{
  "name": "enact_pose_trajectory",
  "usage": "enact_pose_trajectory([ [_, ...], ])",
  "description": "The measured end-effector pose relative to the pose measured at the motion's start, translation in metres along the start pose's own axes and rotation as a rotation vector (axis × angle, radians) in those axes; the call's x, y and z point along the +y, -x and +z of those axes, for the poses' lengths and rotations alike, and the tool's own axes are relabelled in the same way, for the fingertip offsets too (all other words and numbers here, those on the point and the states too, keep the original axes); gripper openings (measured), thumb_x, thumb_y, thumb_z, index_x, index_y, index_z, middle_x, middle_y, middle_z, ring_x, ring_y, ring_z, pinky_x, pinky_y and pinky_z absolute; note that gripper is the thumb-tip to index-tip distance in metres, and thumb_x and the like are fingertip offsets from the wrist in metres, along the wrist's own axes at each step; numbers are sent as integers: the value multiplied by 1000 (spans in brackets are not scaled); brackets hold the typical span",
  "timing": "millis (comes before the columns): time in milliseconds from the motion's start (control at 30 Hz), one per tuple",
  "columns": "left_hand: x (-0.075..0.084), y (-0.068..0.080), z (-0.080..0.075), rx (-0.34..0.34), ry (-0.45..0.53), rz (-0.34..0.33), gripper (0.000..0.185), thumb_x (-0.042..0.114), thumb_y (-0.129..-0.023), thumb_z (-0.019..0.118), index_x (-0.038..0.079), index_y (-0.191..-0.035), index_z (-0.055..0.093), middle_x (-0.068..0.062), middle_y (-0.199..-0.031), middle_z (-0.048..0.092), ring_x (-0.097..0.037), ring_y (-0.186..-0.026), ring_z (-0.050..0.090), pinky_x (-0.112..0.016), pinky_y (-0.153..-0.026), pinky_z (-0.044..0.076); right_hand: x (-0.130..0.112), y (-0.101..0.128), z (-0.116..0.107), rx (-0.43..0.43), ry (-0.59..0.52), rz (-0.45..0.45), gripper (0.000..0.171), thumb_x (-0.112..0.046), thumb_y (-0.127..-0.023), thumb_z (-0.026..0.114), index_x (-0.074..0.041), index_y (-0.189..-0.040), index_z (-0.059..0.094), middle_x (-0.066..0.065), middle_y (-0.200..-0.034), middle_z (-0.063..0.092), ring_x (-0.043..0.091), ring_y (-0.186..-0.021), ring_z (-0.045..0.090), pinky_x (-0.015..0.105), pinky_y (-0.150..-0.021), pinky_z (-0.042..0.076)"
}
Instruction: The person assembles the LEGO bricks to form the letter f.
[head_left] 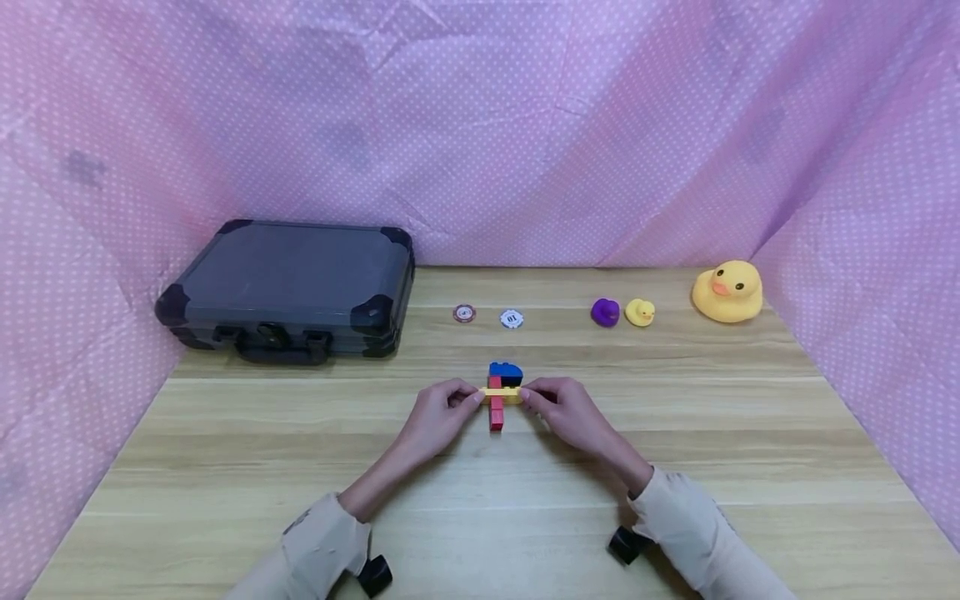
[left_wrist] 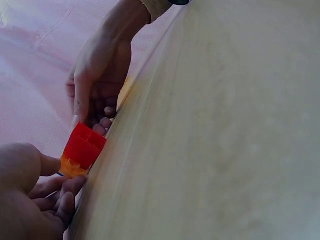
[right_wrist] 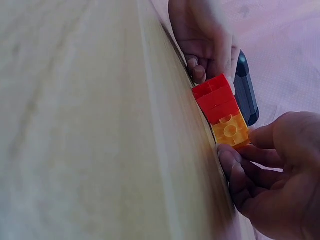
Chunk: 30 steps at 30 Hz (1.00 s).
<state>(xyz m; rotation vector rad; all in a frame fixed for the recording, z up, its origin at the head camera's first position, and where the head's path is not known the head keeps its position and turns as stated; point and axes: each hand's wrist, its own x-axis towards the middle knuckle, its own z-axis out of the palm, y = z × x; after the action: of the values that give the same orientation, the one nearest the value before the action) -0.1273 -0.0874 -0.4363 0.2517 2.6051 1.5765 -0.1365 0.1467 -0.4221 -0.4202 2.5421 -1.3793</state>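
A small brick assembly lies at the middle of the wooden table [head_left: 480, 500]: a yellow bar [head_left: 501, 392] crosswise, a red brick [head_left: 496, 414] toward me and a blue and black part [head_left: 506, 373] behind. My left hand [head_left: 450, 404] pinches the yellow bar's left end and my right hand [head_left: 551, 400] pinches its right end. In the left wrist view the red brick [left_wrist: 84, 144] and yellow brick [left_wrist: 71, 168] show between my left hand [left_wrist: 40, 192] and right hand [left_wrist: 100, 75]. The right wrist view shows the red brick [right_wrist: 217, 97], the yellow brick [right_wrist: 230, 131] and the right hand [right_wrist: 270, 175].
A dark grey hard case [head_left: 288, 287] lies shut at the back left. Two poker chips [head_left: 465, 313] [head_left: 512, 318] lie behind the bricks. A purple duck [head_left: 604, 312], a small yellow duck [head_left: 640, 312] and a large yellow duck [head_left: 727, 290] stand at the back right. Pink dotted cloth walls surround the table.
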Motion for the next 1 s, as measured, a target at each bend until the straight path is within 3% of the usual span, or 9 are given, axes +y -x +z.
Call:
enact_pose_trajectory([
  [167,1,-2,0,2,-1,-4,15,16,-102,67,2,-104,75,-2,-91,69,-17,-82,58,-36,-76,50,0,-2,2,16,5,20,22,-14,-106,60,-1,-114,76,2,-87,68,18,-76,54,27,-64,42],
  [567,4,-3,0,-1,-19,-45,15,16,-103,66,4,-106,74,-2,-91,66,-18,-78,53,-33,-71,45,-3,-3,2,8,9,45,25,-16,-107,59,0,-119,74,2,-88,69,18,-75,54,26,-62,41],
  [867,6,-4,-4,-10,-28,-66,16,18,-104,65,5,-109,73,-3,-95,68,-18,-80,54,-34,-73,45,-4,-5,2,12,24,36,25,-17,-107,60,0,-119,74,2,-94,72,17,-79,57,28,-66,46],
  [1000,5,-2,-7,-21,-26,-66,17,17,-103,66,4,-111,73,-3,-97,68,-18,-82,56,-35,-77,48,-3,-5,1,9,19,60,27,-19,-107,60,-1,-120,74,3,-95,72,18,-75,57,28,-61,43],
])
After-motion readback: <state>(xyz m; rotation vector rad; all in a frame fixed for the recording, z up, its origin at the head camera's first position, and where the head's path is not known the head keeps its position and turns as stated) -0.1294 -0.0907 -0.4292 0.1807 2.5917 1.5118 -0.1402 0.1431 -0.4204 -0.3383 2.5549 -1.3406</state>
